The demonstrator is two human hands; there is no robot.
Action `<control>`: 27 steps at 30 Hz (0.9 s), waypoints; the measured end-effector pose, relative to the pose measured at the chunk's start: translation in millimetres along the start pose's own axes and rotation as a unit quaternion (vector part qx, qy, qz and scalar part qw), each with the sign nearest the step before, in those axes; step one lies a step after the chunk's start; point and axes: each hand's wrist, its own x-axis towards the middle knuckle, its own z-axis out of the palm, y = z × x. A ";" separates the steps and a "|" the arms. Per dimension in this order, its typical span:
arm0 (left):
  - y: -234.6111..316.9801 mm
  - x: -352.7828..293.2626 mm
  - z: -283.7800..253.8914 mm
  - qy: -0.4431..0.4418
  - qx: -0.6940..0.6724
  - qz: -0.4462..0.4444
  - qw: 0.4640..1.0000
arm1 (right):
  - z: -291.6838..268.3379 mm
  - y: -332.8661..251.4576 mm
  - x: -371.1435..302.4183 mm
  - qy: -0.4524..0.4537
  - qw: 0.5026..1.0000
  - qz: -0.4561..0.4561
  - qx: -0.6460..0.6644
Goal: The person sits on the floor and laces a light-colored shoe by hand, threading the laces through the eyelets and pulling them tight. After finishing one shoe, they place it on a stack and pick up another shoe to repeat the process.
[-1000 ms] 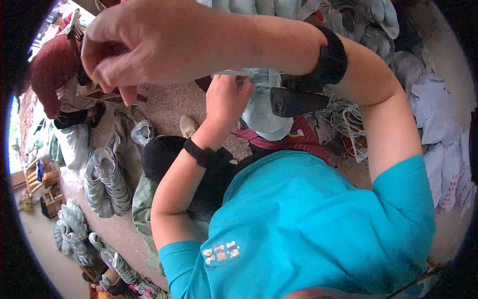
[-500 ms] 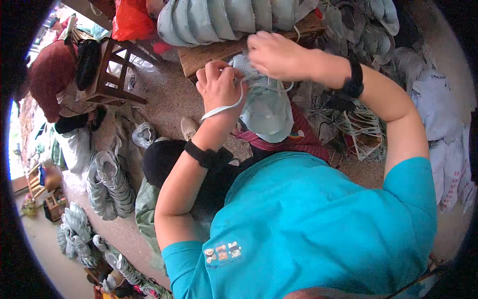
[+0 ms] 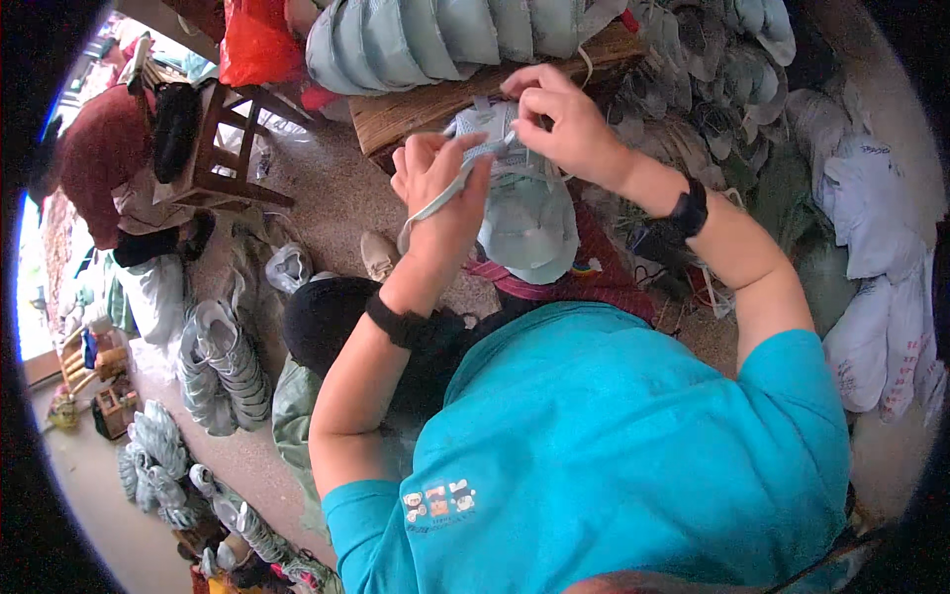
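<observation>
Nearest: teal shirt (image 3: 614, 426) fills the lower middle, dark red striped cloth (image 3: 618, 272) with a small rainbow patch just past its hem. Pale grey shoe upper (image 3: 529, 238) sits in front of the shirt, over that cloth, rounded end toward the wearer, other end up by the wooden surface; can't tell what carries its weight. Both hands are at its lacing area. Left hand (image 3: 442, 183) on the left side, thumb and forefinger pinching a pale lace (image 3: 426, 211) that trails back toward the wrist. Right hand (image 3: 564, 124) opposite, fingers curled, thumb by the lacing; can't tell whether it's pinching anything. Black band on each wrist. To the left, on the floor: tan shoe (image 3: 378, 254), one loose pale upper (image 3: 288, 267), two nested stacks of pale uppers (image 3: 237, 381). Just beyond the hands: wooden surface (image 3: 396, 124) carrying a row of nested grey uppers (image 3: 426, 45). Right of it, more uppers (image 3: 708, 49) piled up, then white sacks (image 3: 876, 218). Upper left: red bag (image 3: 259, 45), dark wooden stool (image 3: 233, 148), person in maroon (image 3: 99, 163).
</observation>
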 end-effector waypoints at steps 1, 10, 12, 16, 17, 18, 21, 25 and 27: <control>-0.2 -1.9 -5.2 -0.038 -0.030 -0.023 0.999 | -6.7 3.2 -1.5 0.024 0.990 -0.087 -0.108; -57.5 -12.3 -84.5 -0.369 0.190 0.025 0.910 | -144.1 94.4 -44.6 0.038 0.838 -0.046 -0.542; -75.1 -10.6 -104.2 -0.319 0.304 0.035 0.897 | -173.2 104.9 -55.9 0.118 0.862 0.047 -0.491; -83.8 -13.8 -106.7 -0.191 0.241 -0.067 0.949 | -190.4 114.8 -68.4 0.206 0.920 0.194 -0.273; -80.5 -14.4 -102.0 -0.129 0.166 -0.092 0.973 | -187.8 115.7 -66.6 0.263 0.930 0.240 -0.086; -76.6 -12.0 -95.9 -0.138 0.014 -0.170 0.976 | -182.6 115.6 -62.6 0.289 0.913 0.266 0.110; -60.6 -3.6 -85.1 -0.044 -0.479 -0.253 0.839 | -170.2 102.5 -40.8 0.283 0.745 0.237 0.556; -51.3 16.7 -85.7 0.019 -0.694 -0.221 0.685 | -125.4 55.1 -12.2 -0.078 0.686 0.176 0.702; -52.4 19.3 -87.0 0.045 -0.713 -0.251 0.653 | -92.5 26.4 -10.6 -0.104 0.855 0.210 0.463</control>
